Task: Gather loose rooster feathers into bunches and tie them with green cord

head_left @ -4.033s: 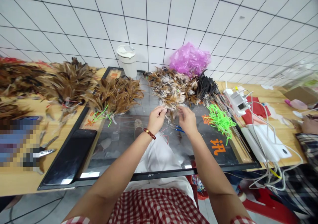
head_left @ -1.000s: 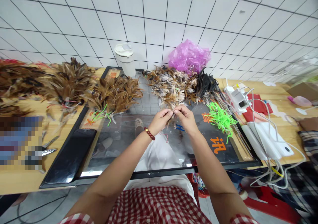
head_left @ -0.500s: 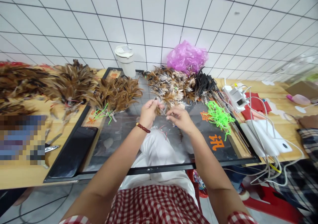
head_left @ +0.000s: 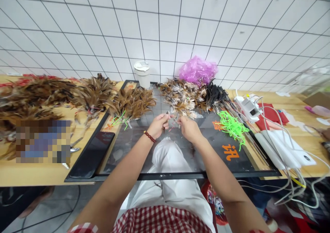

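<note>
My left hand (head_left: 159, 124), with a red bead bracelet on the wrist, and my right hand (head_left: 189, 128) are close together over the glass panel (head_left: 129, 147). Both pinch small feathers at the near edge of the speckled feather pile (head_left: 180, 97). A thin red thread hangs between my hands. The fingers of both hands are closed in a pinch. A brown feather bundle (head_left: 132, 103) tied with green cord lies to the left of my hands.
More brown feather bundles (head_left: 51, 95) cover the wooden table on the left. A white cup (head_left: 143, 74), a pink plastic bag (head_left: 197, 70), black feathers (head_left: 215, 93), green cords (head_left: 232, 124), a power strip with white cables (head_left: 251, 109) and scissors (head_left: 72, 147) stand around.
My hands have stayed at the speckled pile, pinching feathers, and shifted slightly. The camera has tilted and pulled back, so more of the left table shows.
</note>
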`<action>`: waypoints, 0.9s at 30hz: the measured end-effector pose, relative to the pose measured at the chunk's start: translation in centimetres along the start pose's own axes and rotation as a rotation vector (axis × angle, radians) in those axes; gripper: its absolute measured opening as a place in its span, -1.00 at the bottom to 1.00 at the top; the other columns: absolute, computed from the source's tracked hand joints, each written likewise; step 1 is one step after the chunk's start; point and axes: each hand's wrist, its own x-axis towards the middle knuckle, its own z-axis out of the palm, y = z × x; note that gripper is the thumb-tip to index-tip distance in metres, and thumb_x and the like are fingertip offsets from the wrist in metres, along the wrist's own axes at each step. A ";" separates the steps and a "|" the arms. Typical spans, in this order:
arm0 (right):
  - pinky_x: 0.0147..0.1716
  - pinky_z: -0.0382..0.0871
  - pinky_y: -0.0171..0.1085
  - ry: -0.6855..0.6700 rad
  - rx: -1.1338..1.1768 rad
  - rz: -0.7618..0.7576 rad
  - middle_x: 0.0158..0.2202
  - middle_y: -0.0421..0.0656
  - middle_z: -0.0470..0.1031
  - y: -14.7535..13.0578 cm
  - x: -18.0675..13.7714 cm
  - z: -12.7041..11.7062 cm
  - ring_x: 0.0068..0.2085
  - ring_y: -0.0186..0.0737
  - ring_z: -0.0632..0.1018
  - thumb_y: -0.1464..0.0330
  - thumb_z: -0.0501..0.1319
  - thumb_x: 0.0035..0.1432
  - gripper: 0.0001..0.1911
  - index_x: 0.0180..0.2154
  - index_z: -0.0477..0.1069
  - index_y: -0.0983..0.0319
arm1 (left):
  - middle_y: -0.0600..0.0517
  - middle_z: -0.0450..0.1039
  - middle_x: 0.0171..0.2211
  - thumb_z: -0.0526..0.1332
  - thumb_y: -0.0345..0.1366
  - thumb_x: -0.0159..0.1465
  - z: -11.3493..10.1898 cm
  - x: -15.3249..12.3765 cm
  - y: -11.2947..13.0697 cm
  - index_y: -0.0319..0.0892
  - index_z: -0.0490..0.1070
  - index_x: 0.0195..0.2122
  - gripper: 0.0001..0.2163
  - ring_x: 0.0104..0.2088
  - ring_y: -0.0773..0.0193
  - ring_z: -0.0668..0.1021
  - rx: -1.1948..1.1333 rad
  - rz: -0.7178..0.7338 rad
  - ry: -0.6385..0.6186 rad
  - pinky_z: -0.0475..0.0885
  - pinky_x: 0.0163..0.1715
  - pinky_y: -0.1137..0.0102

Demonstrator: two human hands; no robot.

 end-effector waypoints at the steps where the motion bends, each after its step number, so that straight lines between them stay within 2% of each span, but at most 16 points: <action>1: -0.32 0.22 -0.30 0.018 -0.013 0.012 -0.27 -0.06 0.49 0.1 0.0 0.0 -0.27 -0.17 0.48 0.45 0.01 0.26 -0.84 -0.21 0.35 0.24 | 0.13 0.30 -0.56 0.36 -0.14 0.05 0.1 -0.2 -0.1 -0.25 0.32 -0.48 -0.70 -0.69 0.59 0.14 0.025 -0.045 -0.055 0.15 -0.66 0.55; 3: -0.35 0.20 -0.30 0.036 -0.045 0.022 -0.27 -0.06 0.51 0.2 0.0 0.2 -0.28 -0.17 0.49 0.44 0.01 0.26 -0.85 -0.22 0.34 0.22 | 0.19 0.18 -0.67 0.36 -0.11 0.04 0.2 -0.5 -0.4 -0.24 0.32 -0.49 -0.69 -0.70 0.55 0.16 0.068 -0.124 -0.142 0.18 -0.65 0.53; 5: -0.36 0.18 -0.30 0.060 -0.077 0.045 -0.28 -0.07 0.52 0.4 0.0 0.2 -0.30 -0.17 0.49 0.42 0.01 0.26 -0.85 -0.22 0.34 0.22 | 0.18 0.17 -0.68 0.36 -0.10 0.03 0.3 -0.6 -0.6 -0.24 0.33 -0.50 -0.68 -0.70 0.53 0.18 0.109 -0.178 -0.179 0.18 -0.66 0.54; 7: -0.37 0.17 -0.29 0.099 -0.108 0.094 -0.31 -0.07 0.52 0.7 0.0 0.1 -0.32 -0.17 0.49 0.42 0.00 0.27 -0.84 -0.22 0.34 0.22 | 0.14 0.23 -0.63 0.37 -0.11 0.02 0.3 -0.6 -0.9 -0.25 0.33 -0.50 -0.68 -0.70 0.56 0.18 0.124 -0.208 -0.185 0.13 -0.68 0.56; 10: -0.38 0.15 -0.28 0.142 -0.132 0.143 -0.32 -0.08 0.51 1.1 0.0 -0.5 -0.34 -0.17 0.47 0.41 -0.01 0.27 -0.84 -0.22 0.34 0.23 | 0.16 0.19 -0.63 0.38 -0.12 0.00 0.3 -0.4 -1.0 -0.26 0.32 -0.51 -0.67 -0.71 0.59 0.13 0.099 -0.200 -0.156 0.03 -0.70 0.59; 12: -0.35 0.16 -0.27 0.149 -0.144 0.077 -0.31 -0.07 0.49 1.2 0.0 -0.7 -0.32 -0.16 0.45 0.43 -0.02 0.27 -0.83 -0.23 0.34 0.23 | 0.17 0.17 -0.63 0.37 -0.12 0.00 0.4 -0.3 -1.0 -0.26 0.32 -0.51 -0.67 -0.71 0.61 0.10 0.082 -0.174 -0.091 -0.01 -0.71 0.60; 14: -0.29 0.17 -0.25 0.146 -0.167 -0.056 -0.30 -0.05 0.47 1.1 0.0 -0.9 -0.29 -0.14 0.43 0.45 -0.03 0.27 -0.81 -0.25 0.34 0.24 | 0.18 0.15 -0.63 0.36 -0.12 0.01 0.6 -0.2 -1.2 -0.26 0.31 -0.51 -0.68 -0.72 0.61 0.07 0.102 -0.150 -0.003 -0.04 -0.72 0.60; 17: -0.25 0.15 -0.21 0.142 -0.213 -0.246 -0.31 -0.04 0.45 0.7 -0.1 -0.9 -0.26 -0.10 0.40 0.48 -0.03 0.25 -0.81 -0.25 0.35 0.25 | 0.19 0.13 -0.66 0.33 -0.12 0.05 1.0 -0.2 -1.6 -0.26 0.30 -0.53 -0.69 -0.72 0.60 0.07 0.244 -0.147 0.060 -0.08 -0.72 0.59; 20: -0.25 0.14 -0.18 0.172 -0.225 -0.320 -0.30 -0.04 0.43 0.7 -0.1 -0.9 -0.26 -0.08 0.37 0.47 0.00 0.24 -0.84 -0.25 0.34 0.26 | 0.19 0.14 -0.68 0.33 -0.13 0.06 1.3 -0.6 -1.7 -0.27 0.31 -0.53 -0.70 -0.72 0.59 0.08 0.405 -0.221 -0.056 -0.10 -0.71 0.57; 23: -0.26 0.13 -0.18 0.192 -0.183 -0.338 -0.30 -0.05 0.43 0.8 -0.1 -1.0 -0.26 -0.10 0.36 0.47 0.01 0.23 -0.86 -0.27 0.33 0.25 | 0.18 0.17 -0.66 0.34 -0.09 0.01 1.4 -1.1 -1.3 -0.27 0.31 -0.53 -0.67 -0.72 0.59 0.08 0.455 -0.329 -0.209 -0.10 -0.69 0.56; 27: -0.26 0.15 -0.21 0.186 -0.078 -0.382 -0.31 -0.06 0.41 0.7 -0.1 -0.8 -0.28 -0.14 0.35 0.50 0.00 0.22 -0.86 -0.30 0.30 0.24 | 0.17 0.19 -0.65 0.34 -0.07 -0.03 1.0 -1.5 -0.5 -0.26 0.34 -0.50 -0.66 -0.71 0.57 0.09 0.559 -0.348 -0.285 -0.12 -0.69 0.54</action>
